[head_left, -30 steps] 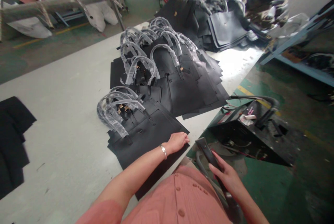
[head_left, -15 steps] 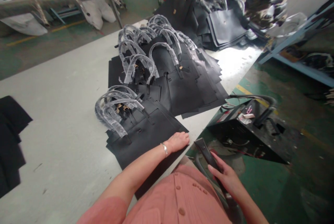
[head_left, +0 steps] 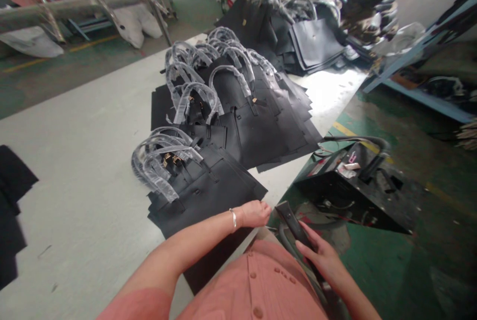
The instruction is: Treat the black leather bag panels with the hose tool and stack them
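My left hand [head_left: 256,213] is closed, fingers curled, by the right edge of a black bag panel [head_left: 208,188] with a plastic-wrapped handle. What lies in those fingers, if anything, is hidden. In my right hand [head_left: 320,253] is a black flat-tipped hose nozzle [head_left: 290,218], its tip pointing up toward my left hand, just off the table edge. Beneath the top panel lie more black panels with clear-wrapped handles [head_left: 154,163] and gold-coloured metal fittings [head_left: 171,159].
A larger pile of black handled panels [head_left: 276,131] lies beyond, with another stack [head_left: 316,44] at the table's far end. Dark pieces [head_left: 13,210] lie at the left of the white table [head_left: 85,161]. A black box machine [head_left: 357,191] with a hose stands on the floor right. Blue shelving [head_left: 410,61] stands behind it.
My left hand has gone from lying over the panel's corner to curled fingers slightly lower at its edge. My right hand keeps hold of the nozzle. The view has shifted slightly.
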A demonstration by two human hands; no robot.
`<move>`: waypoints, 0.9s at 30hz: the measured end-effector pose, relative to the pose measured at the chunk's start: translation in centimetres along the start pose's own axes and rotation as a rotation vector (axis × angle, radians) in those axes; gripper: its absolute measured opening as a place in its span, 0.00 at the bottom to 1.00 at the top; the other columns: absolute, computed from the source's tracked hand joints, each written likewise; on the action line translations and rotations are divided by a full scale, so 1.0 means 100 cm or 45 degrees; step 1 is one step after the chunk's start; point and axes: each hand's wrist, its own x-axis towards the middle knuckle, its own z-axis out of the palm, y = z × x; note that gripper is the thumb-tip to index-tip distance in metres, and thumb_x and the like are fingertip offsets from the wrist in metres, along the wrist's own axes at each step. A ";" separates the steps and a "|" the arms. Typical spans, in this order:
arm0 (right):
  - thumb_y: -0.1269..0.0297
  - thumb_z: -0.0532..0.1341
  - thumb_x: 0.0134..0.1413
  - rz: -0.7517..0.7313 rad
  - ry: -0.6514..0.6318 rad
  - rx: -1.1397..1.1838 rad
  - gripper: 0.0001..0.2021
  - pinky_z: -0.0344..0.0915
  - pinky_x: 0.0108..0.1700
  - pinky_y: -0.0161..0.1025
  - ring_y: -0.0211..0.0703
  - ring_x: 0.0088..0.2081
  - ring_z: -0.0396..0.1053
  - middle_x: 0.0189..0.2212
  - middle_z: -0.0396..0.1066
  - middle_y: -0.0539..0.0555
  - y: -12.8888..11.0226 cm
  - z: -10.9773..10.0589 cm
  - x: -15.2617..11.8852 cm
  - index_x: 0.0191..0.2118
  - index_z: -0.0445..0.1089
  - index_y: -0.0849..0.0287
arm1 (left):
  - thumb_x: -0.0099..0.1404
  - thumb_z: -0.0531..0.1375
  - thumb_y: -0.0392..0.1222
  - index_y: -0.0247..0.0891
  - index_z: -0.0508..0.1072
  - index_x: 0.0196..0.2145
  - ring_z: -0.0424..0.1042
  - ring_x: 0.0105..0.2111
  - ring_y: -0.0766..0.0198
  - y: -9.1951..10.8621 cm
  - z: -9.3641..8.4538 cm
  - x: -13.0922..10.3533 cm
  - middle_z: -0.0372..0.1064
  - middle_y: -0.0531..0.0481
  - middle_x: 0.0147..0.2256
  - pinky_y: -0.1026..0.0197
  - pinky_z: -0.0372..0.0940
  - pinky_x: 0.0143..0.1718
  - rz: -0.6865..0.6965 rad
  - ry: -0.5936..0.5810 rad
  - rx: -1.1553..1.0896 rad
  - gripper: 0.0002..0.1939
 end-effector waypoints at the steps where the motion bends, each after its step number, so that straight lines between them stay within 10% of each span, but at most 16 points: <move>1: 0.54 0.66 0.46 -0.009 0.007 0.006 0.33 0.73 0.41 0.45 0.53 0.42 0.75 0.46 0.78 0.55 0.000 0.000 0.000 0.60 0.66 0.54 | 0.67 0.51 0.32 0.30 0.73 0.31 0.67 0.31 0.57 0.003 0.001 0.002 0.67 0.38 0.32 0.59 0.61 0.24 0.023 0.002 0.031 0.12; 8: 0.53 0.65 0.46 -0.041 0.062 0.002 0.33 0.73 0.39 0.44 0.53 0.42 0.75 0.43 0.78 0.55 0.003 -0.002 -0.001 0.60 0.67 0.55 | 0.69 0.48 0.35 0.29 0.72 0.36 0.68 0.32 0.55 0.003 0.005 0.007 0.68 0.36 0.34 0.58 0.58 0.24 0.050 0.035 0.098 0.13; 21: 0.54 0.64 0.47 -0.057 -0.029 -0.111 0.33 0.72 0.38 0.43 0.51 0.39 0.75 0.42 0.79 0.53 0.001 0.005 -0.003 0.61 0.65 0.53 | 0.69 0.44 0.28 0.36 0.63 0.41 0.67 0.28 0.67 -0.017 0.026 0.009 0.65 0.50 0.31 0.65 0.62 0.31 -0.883 0.512 -0.527 0.11; 27: 0.55 0.64 0.46 0.025 -0.216 -0.093 0.33 0.69 0.28 0.39 0.43 0.26 0.71 0.37 0.79 0.52 -0.011 0.016 0.004 0.61 0.65 0.54 | 0.66 0.51 0.28 0.39 0.63 0.44 0.66 0.43 0.62 -0.009 0.023 -0.016 0.63 0.47 0.44 0.59 0.64 0.46 -0.906 0.707 -0.691 0.12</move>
